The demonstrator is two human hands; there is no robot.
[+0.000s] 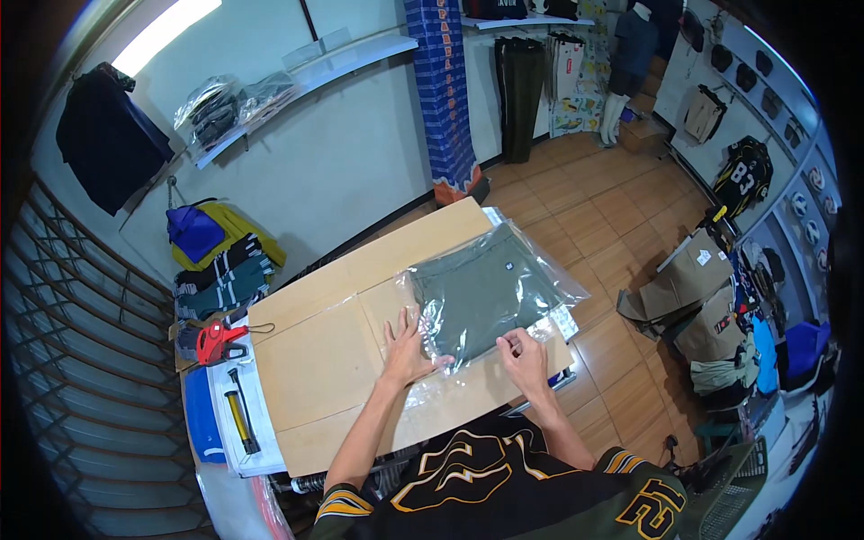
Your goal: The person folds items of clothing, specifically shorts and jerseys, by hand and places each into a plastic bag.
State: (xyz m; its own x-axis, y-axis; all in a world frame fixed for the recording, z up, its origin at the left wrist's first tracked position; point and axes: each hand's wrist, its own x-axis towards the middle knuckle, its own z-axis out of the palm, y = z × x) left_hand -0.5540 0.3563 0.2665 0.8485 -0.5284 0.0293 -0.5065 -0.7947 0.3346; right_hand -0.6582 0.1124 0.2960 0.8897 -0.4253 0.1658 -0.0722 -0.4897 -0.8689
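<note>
A folded dark green garment [477, 292] lies inside a clear plastic bag [562, 286] on the cardboard-topped table [315, 360]. My left hand [409, 353] rests with fingers spread at the bag's left edge, its thumb on the plastic near the lower left corner. At the bag's lower edge, my right hand [524, 360] has its thumb and fingers pinched together at the plastic. What exactly sits between those fingertips is too small to make out.
A red tape dispenser [219, 343] and a yellow-and-black tool [240, 421] lie at the table's left end. Folded clothes [225, 279] are stacked behind them. Brown paper bags [688, 274] stand on the right, and a patterned pillar [444, 99] rises beyond the table.
</note>
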